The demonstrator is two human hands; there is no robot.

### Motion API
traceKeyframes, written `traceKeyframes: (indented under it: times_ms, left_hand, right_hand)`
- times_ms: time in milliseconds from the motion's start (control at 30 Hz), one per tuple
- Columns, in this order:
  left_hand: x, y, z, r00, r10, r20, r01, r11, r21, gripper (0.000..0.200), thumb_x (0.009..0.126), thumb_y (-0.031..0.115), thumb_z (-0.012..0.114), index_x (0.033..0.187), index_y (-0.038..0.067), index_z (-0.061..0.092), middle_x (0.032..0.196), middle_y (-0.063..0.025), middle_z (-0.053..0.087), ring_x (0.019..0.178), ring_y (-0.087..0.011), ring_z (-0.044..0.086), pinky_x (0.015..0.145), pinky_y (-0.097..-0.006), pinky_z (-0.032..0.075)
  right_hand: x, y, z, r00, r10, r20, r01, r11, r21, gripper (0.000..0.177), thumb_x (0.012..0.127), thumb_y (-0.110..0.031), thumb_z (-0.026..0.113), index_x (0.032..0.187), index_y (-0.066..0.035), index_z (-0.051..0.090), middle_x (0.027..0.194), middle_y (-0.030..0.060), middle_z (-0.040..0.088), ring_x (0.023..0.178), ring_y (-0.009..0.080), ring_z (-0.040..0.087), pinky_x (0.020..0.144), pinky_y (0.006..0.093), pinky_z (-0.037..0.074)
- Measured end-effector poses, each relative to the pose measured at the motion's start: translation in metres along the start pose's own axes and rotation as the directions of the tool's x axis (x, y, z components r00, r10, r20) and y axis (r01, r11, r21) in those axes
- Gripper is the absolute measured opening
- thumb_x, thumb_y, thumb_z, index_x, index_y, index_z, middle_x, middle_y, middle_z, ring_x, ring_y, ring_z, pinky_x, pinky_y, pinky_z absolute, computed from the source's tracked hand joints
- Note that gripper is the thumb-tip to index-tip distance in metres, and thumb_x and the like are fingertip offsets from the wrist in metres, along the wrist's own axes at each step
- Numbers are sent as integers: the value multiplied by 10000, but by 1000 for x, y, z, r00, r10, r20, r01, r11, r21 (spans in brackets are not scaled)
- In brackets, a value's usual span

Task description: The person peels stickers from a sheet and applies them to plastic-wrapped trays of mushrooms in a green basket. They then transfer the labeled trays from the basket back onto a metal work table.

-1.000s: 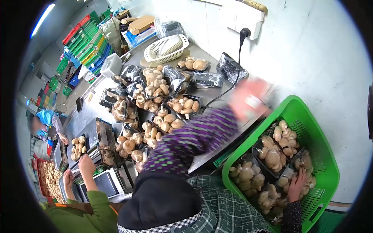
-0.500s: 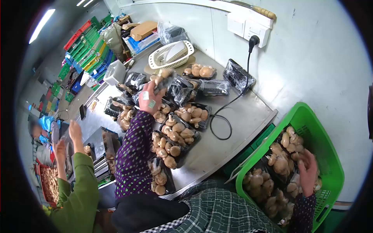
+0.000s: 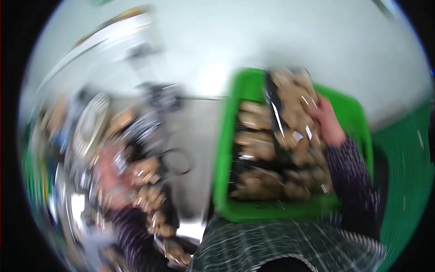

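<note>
My right hand [image 3: 327, 119] is closed on the side of a film-wrapped tray of mushrooms [image 3: 292, 106], tilted at the far part of the green basket [image 3: 223, 181]. More wrapped mushroom trays [image 3: 258, 181] lie in rows inside the basket, below the held one. On the metal table to the left, my left hand [image 3: 111, 174] is over or beside several mushroom trays [image 3: 152, 197]. Motion smears its fingers, so its grip does not show. Dark trays in crumpled film [image 3: 145, 127] lie just beyond that hand.
A black cable [image 3: 188, 165] loops on the metal table [image 3: 199, 131] left of the basket. A white plastic basket [image 3: 93, 120] stands at the far left. The pale wall [image 3: 208, 50] rises behind, and green floor [image 3: 408, 190] shows at right.
The view has swung right toward the green basket. My right hand, earlier down among the trays in the basket, now holds one mushroom tray up. The mushroom tray earlier in my left hand is indistinct now.
</note>
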State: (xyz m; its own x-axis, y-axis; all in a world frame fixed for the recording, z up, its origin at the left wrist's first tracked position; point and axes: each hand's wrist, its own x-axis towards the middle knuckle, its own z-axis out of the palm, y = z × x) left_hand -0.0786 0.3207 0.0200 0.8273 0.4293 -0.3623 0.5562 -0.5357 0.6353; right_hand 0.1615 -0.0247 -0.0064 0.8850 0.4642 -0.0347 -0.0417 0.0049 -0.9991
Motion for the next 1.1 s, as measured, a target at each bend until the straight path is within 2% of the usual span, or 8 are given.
traceKeyframes:
  times_ms: [100, 233, 533, 633, 733, 900, 1000, 1100]
  left_hand:
    - [40, -100, 10, 911, 398, -107, -288, 802, 523, 135, 845, 219, 629, 829, 96, 682, 1029, -60, 627, 978, -190, 552, 804, -344, 465]
    - [48, -169, -19, 923, 320, -212, -142, 797, 588, 130, 848, 212, 630, 821, 89, 664, 970, -50, 608, 922, -175, 536, 768, -332, 454]
    - [36, -222, -70, 880, 163, -446, 96, 859, 503, 134, 854, 197, 633, 804, 73, 623, 836, -26, 564, 796, -139, 497, 687, -304, 431]
    - [31, -227, -88, 838, 132, -530, 146, 881, 449, 140, 856, 192, 634, 798, 67, 609, 791, -18, 550, 754, -128, 485, 660, -295, 423]
    - [32, -229, -103, 771, 106, -628, 172, 915, 365, 147, 858, 186, 636, 792, 62, 596, 746, -9, 536, 712, -116, 472, 632, -286, 415]
    - [44, -203, -139, 596, 131, -792, 18, 984, 176, 161, 861, 178, 637, 782, 53, 573, 672, 4, 512, 642, -96, 451, 587, -270, 401]
    - [59, -118, -117, 486, 254, -836, -278, 952, 127, 172, 863, 173, 638, 777, 47, 559, 627, 12, 497, 600, -85, 438, 560, -261, 393]
    - [63, 54, -24, 515, 430, -742, -532, 839, 116, 170, 811, 114, 702, 735, 44, 567, 623, 18, 526, 566, -56, 430, 523, -236, 361]
  right_hand:
    - [-25, 13, -132, 907, -60, -417, -59, 962, -267, 471, 818, -140, 698, 1194, 61, 497, 1055, 114, 621, 882, 152, 601, 753, 277, 504]
    - [-58, 55, -215, 861, 128, -491, -333, 874, -355, 597, 785, -143, 732, 1235, 122, 443, 1134, 182, 599, 959, 207, 619, 847, 316, 509]
    - [-58, 147, -286, 873, 231, -429, -341, 919, -199, 666, 822, -288, 690, 1295, 95, 419, 1156, 189, 606, 1020, 268, 610, 892, 343, 477]
    - [-58, 141, -247, 785, -20, -619, -588, 288, -756, 601, 908, -436, 494, 1283, 29, 427, 1098, 265, 589, 989, 343, 602, 820, 426, 496]
    - [-57, 165, -250, 840, -414, -352, -379, 18, -925, 512, 897, -362, 515, 1257, -3, 460, 1056, 196, 594, 944, 326, 604, 784, 430, 497]
    - [-51, 130, -232, 872, -391, -296, -408, -244, -880, 386, 837, -364, 594, 1031, -31, 616, 1015, 145, 595, 1030, 284, 539, 874, 395, 436]
    - [-40, 65, -159, 876, -407, -259, -90, 391, -916, 580, 826, -382, 651, 1240, 6, 529, 1204, 205, 567, 1134, 342, 518, 943, 424, 432]
    - [-47, -1, -61, 877, -476, 61, 271, 387, -881, 756, 690, -199, 731, 1351, -19, 412, 1335, 157, 479, 1243, 291, 459, 1061, 393, 356]
